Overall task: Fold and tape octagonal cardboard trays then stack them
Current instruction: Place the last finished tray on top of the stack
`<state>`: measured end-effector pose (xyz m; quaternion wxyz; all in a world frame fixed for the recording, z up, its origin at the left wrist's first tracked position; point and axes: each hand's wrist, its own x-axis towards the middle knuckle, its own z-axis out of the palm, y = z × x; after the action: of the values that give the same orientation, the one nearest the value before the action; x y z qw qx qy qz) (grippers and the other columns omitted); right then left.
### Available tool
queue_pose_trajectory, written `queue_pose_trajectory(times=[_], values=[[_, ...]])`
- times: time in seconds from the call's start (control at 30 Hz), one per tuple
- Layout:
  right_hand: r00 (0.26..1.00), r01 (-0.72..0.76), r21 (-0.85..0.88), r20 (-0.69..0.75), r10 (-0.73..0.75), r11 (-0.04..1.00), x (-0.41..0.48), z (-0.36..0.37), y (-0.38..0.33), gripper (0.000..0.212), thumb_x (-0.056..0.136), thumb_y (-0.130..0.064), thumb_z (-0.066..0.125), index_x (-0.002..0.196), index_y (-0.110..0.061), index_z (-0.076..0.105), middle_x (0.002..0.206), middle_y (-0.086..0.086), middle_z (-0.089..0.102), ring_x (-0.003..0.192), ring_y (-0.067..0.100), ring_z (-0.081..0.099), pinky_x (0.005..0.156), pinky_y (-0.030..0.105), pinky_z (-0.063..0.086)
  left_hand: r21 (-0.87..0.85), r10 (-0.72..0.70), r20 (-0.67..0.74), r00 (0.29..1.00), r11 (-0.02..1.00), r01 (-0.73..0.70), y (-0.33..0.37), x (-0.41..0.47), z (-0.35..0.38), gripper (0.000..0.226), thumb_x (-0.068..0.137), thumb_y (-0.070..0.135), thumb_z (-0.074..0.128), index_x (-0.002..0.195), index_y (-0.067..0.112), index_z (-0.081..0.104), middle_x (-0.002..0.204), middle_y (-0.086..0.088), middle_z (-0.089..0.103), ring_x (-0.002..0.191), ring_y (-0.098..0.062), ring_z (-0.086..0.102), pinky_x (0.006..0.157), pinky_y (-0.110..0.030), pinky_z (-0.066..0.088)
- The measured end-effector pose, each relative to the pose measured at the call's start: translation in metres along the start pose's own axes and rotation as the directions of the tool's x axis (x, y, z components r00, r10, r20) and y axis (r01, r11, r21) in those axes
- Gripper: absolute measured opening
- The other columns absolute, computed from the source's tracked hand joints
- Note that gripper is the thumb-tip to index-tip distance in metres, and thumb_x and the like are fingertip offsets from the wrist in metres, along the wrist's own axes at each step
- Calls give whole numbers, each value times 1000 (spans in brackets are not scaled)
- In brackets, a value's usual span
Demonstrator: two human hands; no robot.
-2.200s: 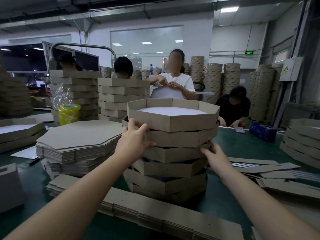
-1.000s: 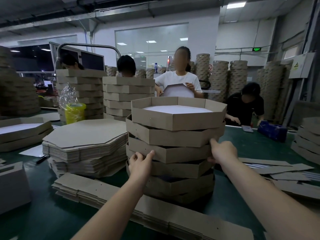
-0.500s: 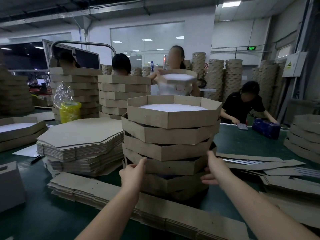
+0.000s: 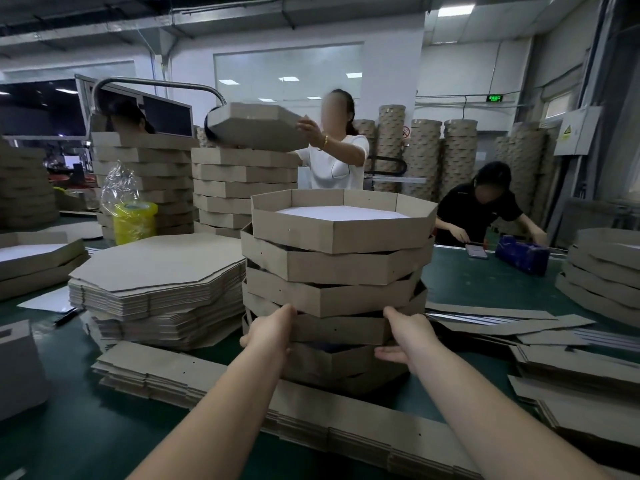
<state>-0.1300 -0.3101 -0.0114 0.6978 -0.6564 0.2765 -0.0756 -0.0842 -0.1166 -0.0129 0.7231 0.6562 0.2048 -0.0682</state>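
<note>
Flanking upright, open-topped tray stack [image 4: 332,268]: left hand [image 4: 273,332], right hand [image 4: 407,337], pressed flat, apart.

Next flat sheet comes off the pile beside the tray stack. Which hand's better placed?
Left. The left hand presses the stack on its left side, next to the sheet pile; the right hand is on the far side.
</note>
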Motion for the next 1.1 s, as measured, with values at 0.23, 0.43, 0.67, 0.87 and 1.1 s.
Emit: queue_pose_trajectory(times=[0.23, 0.43, 0.67, 0.87, 1.1], values=[[999, 22, -63, -23, -23, 998, -2, 4, -8, 30, 90, -21, 65, 112, -7, 49, 120, 21, 56, 99, 46, 62, 72, 50, 60, -35, -15, 12, 1000, 999, 15, 6, 6, 3, 69, 73, 27, 60, 135, 6, 43, 138, -19, 45, 123, -40, 47, 105, -51, 39], [1000, 10, -68, -21, -11, 998, -5, 4, -6, 22, 92, -23, 63, 93, -8, 47, 107, 19, 58, 93, 43, 65, 70, 44, 60, -37, 22, 9, 1000, 999, -21, 6, 11, 0, 53, 83, 20, 59, 131, 1, 46, 128, -19, 48, 111, -39, 53, 89, -53, 52], [999, 18, -177, -42, -26, 984, -6, 3, -5, 23, 96, -24, 54, 86, -5, 46, 84, 19, 58, 76, 37, 69, 71, 47, 60, 64, 67, -30, 997, 996, -65, 2, 13, 1, 46, 85, 25, 59, 123, 2, 49, 131, -20, 45, 109, -39, 53, 87, -50, 54], [994, 1, -247, 107, 26, 969, -17, -16, -3, 56, 100, -43, 45, 143, -9, 35, 125, 16, 56, 96, 29, 64, 63, 37, 57, 72, 98, -11, 995, 993, -97, -4, 4, -8, 43, 86, 27, 64, 117, 1, 50, 120, -21, 53, 97, -33, 60, 87, -41, 55], [985, 164, -459, 32, -168, 873, -24, -42, 33, 16, 94, -17, 53, 102, -11, 65, 95, 9, 64, 80, 21, 63, 68, 35, 55, 463, 579, 69, 812, 703, -540, -46, -18, -27, 20, 87, 28, 63, 106, 19, 63, 115, -5, 56, 100, -20, 57, 81, -32, 48]])
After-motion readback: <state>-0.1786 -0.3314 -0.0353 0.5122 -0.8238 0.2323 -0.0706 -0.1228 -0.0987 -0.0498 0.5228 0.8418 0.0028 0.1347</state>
